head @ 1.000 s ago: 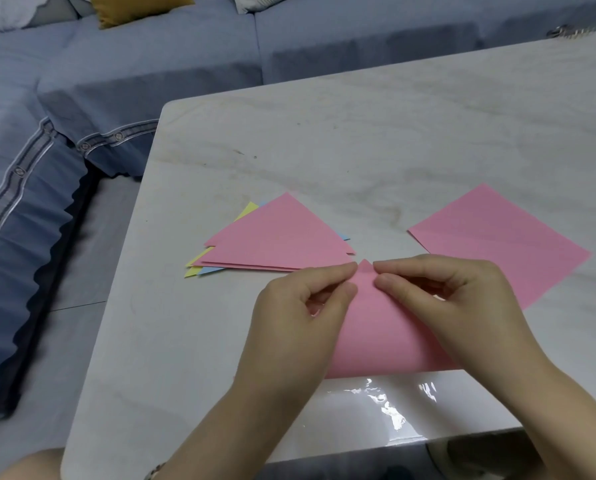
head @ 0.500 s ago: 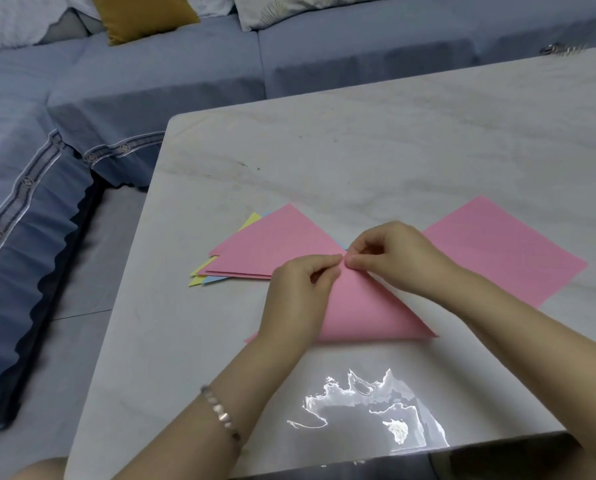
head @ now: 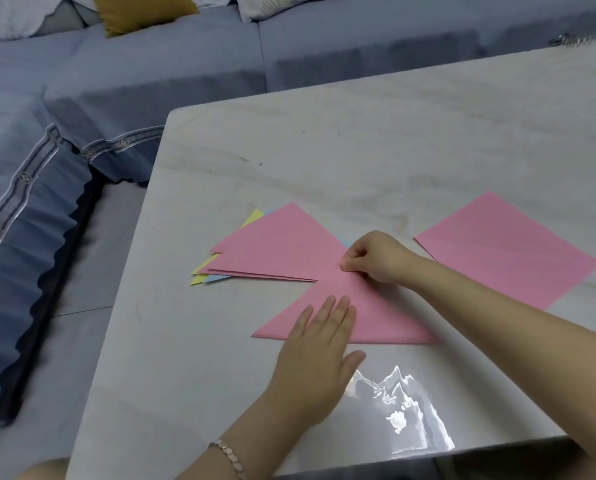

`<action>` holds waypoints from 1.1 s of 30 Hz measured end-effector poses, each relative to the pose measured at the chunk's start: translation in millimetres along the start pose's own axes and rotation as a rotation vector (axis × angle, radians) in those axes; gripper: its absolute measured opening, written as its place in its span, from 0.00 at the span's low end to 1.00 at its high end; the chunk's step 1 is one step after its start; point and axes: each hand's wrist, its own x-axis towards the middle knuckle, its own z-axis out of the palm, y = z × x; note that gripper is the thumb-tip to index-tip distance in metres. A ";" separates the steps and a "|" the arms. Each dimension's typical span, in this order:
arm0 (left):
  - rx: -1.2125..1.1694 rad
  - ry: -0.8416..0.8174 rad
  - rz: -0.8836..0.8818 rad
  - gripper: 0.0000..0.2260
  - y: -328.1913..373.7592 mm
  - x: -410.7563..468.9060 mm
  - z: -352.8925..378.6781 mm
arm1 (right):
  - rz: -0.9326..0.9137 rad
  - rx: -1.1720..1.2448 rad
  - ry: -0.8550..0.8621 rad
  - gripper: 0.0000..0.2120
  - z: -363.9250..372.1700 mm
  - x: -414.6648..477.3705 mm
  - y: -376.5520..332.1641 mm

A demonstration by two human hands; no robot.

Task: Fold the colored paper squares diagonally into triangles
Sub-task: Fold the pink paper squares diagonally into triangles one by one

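One pink triangle (head: 386,320) lies flat, left hand (head: 315,358) pressing it open-palmed, right hand (head: 376,258) pinching its apex.

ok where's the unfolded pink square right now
In the head view the pink square lies flat on the right side of the table, just right of the right hand and the triangle it pinches.

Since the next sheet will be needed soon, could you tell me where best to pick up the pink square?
Probably the pink square by its left corner, pinched from the left: it lies flat, corner pointing toward the right hand.
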 end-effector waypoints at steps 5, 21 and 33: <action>0.066 -0.086 0.038 0.30 -4.1 -13.7 6.6 | -0.045 -0.017 0.036 0.09 3.7 -0.8 0.8; 0.047 -0.053 -0.043 0.33 0.3 -32.6 6.3 | -0.576 -0.498 0.562 0.12 35.9 -83.5 20.2; -0.035 0.056 -0.091 0.28 0.7 -32.2 8.5 | -0.616 -0.552 0.461 0.10 83.9 -118.5 51.6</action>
